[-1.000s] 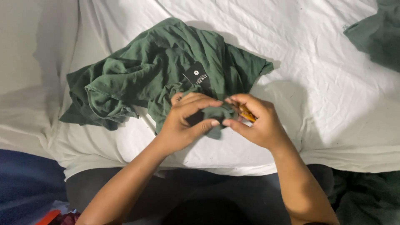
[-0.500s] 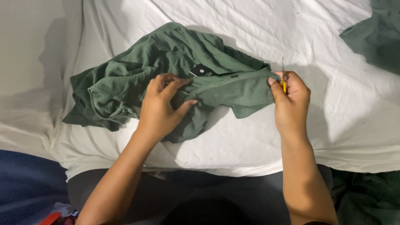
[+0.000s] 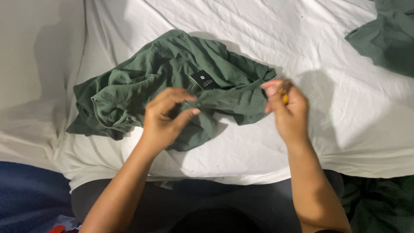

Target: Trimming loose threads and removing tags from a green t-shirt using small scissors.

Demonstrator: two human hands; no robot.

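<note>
Nearest the camera, the person's dark-clad lap sits against the white sheet's edge, with a blue surface at near left and dark green cloth at near right. Both forearms reach forward over the sheet. The left hand is closed in a pinch on a fold of the green shirt, thumb against fingers. The right hand is curled shut around a small yellow tool, mostly hidden, and also touches the shirt's right edge. The work appears to be a trimming or picking step along a stretched band of fabric; the next move calls for keeping that band taut and steadying the tool's tip. A black label lies face up on the crumpled shirt. Beyond, the wrinkled white sheet covers a soft surface; another green garment lies at far right.
</note>
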